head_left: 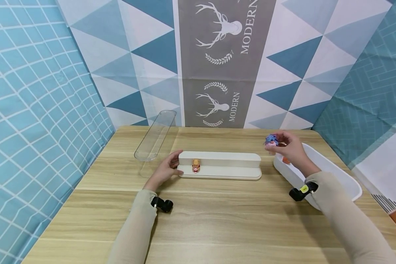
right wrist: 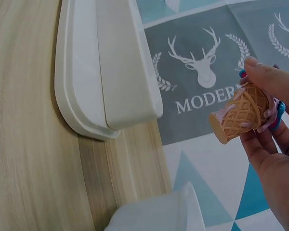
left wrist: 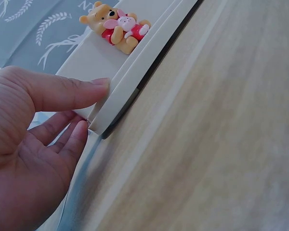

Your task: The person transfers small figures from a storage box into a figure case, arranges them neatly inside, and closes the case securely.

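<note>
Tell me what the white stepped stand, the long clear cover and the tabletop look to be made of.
Stepped stand: likely moulded plastic, matte white, with smooth rounded edges.
Clear cover: seemingly transparent plastic, since the wall pattern shows through it.
Tabletop: light wood grain, perhaps laminate, with a low sheen.

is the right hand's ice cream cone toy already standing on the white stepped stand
No, the right hand holds the waffle-patterned ice cream cone toy in the air, apart from the white stepped plastic stand.
</note>
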Demonstrator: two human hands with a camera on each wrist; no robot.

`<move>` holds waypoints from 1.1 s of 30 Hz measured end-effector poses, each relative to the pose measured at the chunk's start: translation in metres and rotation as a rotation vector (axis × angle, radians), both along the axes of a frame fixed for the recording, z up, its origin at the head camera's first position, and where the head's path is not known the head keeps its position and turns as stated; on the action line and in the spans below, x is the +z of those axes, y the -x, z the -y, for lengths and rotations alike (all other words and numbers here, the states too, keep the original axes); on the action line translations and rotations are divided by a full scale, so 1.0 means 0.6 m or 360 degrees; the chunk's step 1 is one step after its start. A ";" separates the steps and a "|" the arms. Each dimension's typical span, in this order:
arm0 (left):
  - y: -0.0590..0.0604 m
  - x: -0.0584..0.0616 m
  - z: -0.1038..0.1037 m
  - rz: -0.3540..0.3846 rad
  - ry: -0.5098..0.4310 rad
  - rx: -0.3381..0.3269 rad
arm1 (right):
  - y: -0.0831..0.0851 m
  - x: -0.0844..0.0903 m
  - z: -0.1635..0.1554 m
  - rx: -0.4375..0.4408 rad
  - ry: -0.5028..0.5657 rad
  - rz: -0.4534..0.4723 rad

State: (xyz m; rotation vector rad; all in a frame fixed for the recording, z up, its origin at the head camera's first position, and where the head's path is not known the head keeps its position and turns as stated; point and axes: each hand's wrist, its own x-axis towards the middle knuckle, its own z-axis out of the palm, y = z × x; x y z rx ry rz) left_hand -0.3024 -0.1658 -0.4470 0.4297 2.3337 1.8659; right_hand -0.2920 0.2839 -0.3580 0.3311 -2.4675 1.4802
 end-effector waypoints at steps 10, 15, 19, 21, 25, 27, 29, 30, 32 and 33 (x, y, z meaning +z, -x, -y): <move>0.000 0.002 -0.001 -0.0008 0.0009 0.0006 | -0.003 -0.005 0.028 -0.0061 0.0033 0.0102; 0.000 0.002 -0.002 0.0018 -0.0004 0.0008 | -0.004 -0.009 0.042 -0.0031 0.0076 0.0112; 0.000 0.002 -0.002 0.0018 -0.0008 0.0010 | -0.004 -0.014 0.053 -0.0008 0.0109 0.0074; 0.000 0.002 -0.002 0.0013 -0.0008 0.0010 | -0.003 -0.018 0.058 0.0013 0.0136 0.0040; 0.000 0.001 -0.003 0.0011 -0.0012 0.0012 | -0.001 -0.025 0.066 0.0046 0.0185 0.0006; 0.000 0.001 -0.003 0.0010 -0.0011 0.0014 | -0.001 -0.028 0.070 0.0050 0.0205 0.0022; -0.001 0.001 -0.003 0.0013 -0.0013 0.0018 | -0.002 -0.029 0.075 0.0053 0.0222 0.0046; -0.001 0.001 -0.003 0.0013 -0.0014 0.0020 | -0.003 -0.029 0.078 0.0056 0.0230 0.0059; -0.001 0.001 -0.003 0.0013 -0.0013 0.0021 | -0.003 -0.030 0.082 0.0067 0.0246 0.0077; -0.001 0.001 -0.003 0.0012 -0.0011 0.0021 | -0.004 -0.030 0.085 0.0073 0.0256 0.0079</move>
